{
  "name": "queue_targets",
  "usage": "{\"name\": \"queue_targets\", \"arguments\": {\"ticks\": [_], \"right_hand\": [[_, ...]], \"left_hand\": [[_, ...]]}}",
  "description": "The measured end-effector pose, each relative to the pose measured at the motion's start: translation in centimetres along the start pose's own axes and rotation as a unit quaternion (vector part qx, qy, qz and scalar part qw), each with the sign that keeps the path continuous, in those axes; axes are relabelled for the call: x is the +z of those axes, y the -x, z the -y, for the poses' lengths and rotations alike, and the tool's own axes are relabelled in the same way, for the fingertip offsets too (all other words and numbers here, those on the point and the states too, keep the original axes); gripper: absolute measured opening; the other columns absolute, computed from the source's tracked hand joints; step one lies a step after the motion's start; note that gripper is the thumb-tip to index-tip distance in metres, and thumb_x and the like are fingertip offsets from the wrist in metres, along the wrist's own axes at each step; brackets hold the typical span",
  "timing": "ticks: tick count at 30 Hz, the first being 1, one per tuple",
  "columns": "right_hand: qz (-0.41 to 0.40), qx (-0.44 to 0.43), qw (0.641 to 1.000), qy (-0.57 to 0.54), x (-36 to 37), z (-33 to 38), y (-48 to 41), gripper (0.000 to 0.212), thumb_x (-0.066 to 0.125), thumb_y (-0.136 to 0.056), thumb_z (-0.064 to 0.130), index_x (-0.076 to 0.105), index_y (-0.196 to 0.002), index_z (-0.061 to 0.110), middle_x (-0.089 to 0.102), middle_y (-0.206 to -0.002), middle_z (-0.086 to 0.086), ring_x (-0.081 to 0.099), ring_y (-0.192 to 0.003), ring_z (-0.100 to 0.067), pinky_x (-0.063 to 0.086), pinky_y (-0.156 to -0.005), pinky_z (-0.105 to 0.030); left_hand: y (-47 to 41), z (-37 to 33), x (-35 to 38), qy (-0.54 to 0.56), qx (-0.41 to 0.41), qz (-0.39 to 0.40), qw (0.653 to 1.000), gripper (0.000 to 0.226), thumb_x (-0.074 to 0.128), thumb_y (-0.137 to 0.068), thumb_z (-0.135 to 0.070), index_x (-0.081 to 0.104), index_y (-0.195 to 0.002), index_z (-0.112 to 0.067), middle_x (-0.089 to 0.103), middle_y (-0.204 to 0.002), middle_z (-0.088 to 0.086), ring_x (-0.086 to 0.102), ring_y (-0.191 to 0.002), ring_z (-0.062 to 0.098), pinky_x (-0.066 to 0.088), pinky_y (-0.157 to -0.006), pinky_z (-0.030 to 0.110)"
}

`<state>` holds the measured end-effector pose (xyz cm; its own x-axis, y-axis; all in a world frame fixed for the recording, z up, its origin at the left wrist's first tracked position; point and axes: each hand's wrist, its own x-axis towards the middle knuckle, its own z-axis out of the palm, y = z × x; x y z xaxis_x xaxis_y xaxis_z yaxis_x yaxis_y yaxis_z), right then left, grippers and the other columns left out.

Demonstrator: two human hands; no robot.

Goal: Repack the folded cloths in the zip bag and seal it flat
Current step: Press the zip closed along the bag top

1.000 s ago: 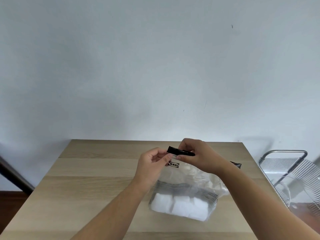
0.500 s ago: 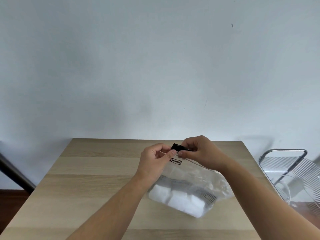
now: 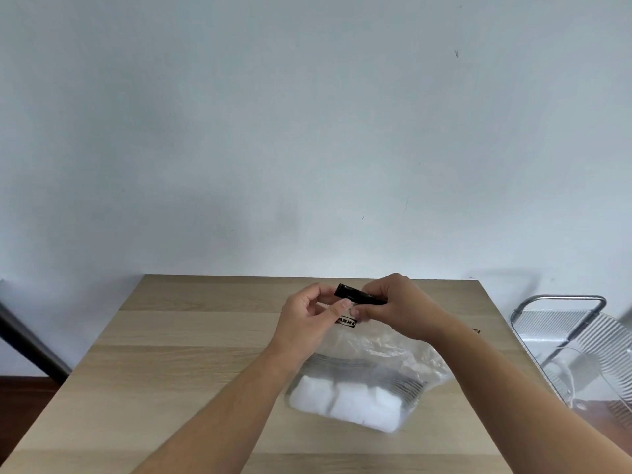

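A clear zip bag with a black top strip is held up off the wooden table, its lower end resting on the wood. White folded cloths fill the bottom of the bag. My left hand pinches the bag's top edge beside a small black label. My right hand grips the black strip from the right, close against the left hand's fingertips. Whether the zip is closed along its length is hidden by my fingers.
A metal wire chair stands to the right of the table. A dark slanted bar sits at the left edge. The white wall rises directly behind the table's far edge.
The bag's top has tipped so more of the black strip shows to the left of my right hand. Both hands stay at the top edge; the cloth end has shifted slightly.
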<state>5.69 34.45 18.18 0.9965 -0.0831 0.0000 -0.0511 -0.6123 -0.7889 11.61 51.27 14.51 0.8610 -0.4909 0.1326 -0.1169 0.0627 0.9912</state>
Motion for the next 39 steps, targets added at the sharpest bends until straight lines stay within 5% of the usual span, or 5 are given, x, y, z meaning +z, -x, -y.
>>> {"name": "queue_targets", "arguments": {"ticks": [7,10,15,19,39], "right_hand": [[-0.015,-0.018,0.999,0.026,0.5,0.2,-0.4,0.018,0.072,-0.079,0.026,0.066,-0.062,0.025,0.073,-0.065,0.004,0.06,-0.064,-0.031,0.04,-0.057,-0.031],[-0.001,-0.003,1.0,0.021,0.5,0.0,-0.4,0.026,0.077,-0.074,0.037,0.063,-0.059,0.019,0.053,-0.049,0.002,0.037,-0.046,-0.013,0.029,-0.049,-0.026],[0.028,0.037,0.999,0.022,-0.2,-0.5,-0.3,0.022,0.082,-0.065,0.04,0.067,-0.053,0.031,0.04,-0.041,0.012,0.031,-0.045,-0.006,0.024,-0.044,-0.017],[0.033,0.019,0.999,0.028,0.0,-0.6,-0.5,0.023,0.079,-0.071,0.033,0.067,-0.051,0.029,0.045,-0.041,0.011,0.032,-0.044,-0.005,0.024,-0.043,-0.015],[0.018,0.022,0.998,0.049,0.4,-1.3,-1.0,0.015,0.075,-0.077,0.03,0.071,-0.069,0.018,0.058,-0.049,0.015,0.04,-0.045,-0.002,0.031,-0.043,-0.013]], "left_hand": [[-0.2,0.1,0.2,-0.027,0.011,-0.035,0.999,0.014,0.073,-0.078,-0.017,0.068,-0.065,-0.013,0.07,-0.067,0.008,0.062,-0.063,0.012,0.052,-0.064,0.025],[-0.3,0.2,0.0,-0.03,0.004,-0.038,0.999,0.015,0.073,-0.078,-0.016,0.068,-0.065,-0.011,0.07,-0.067,0.01,0.061,-0.063,0.012,0.05,-0.065,0.024],[-0.3,0.1,-0.7,0.018,-0.026,-0.02,0.999,0.01,0.075,-0.076,-0.016,0.068,-0.072,-0.01,0.067,-0.067,-0.004,0.06,-0.063,0.004,0.049,-0.063,0.014],[0.1,0.1,-0.4,0.016,-0.046,0.03,0.998,0.012,0.076,-0.074,-0.014,0.074,-0.085,-0.018,0.075,-0.078,-0.005,0.067,-0.073,0.003,0.05,-0.065,0.013],[-0.2,0.7,-2.0,0.073,-0.089,-0.047,0.992,0.019,0.078,-0.056,-0.029,0.076,-0.073,-0.021,0.074,-0.067,-0.005,0.066,-0.065,0.005,0.052,-0.061,0.015]]}}
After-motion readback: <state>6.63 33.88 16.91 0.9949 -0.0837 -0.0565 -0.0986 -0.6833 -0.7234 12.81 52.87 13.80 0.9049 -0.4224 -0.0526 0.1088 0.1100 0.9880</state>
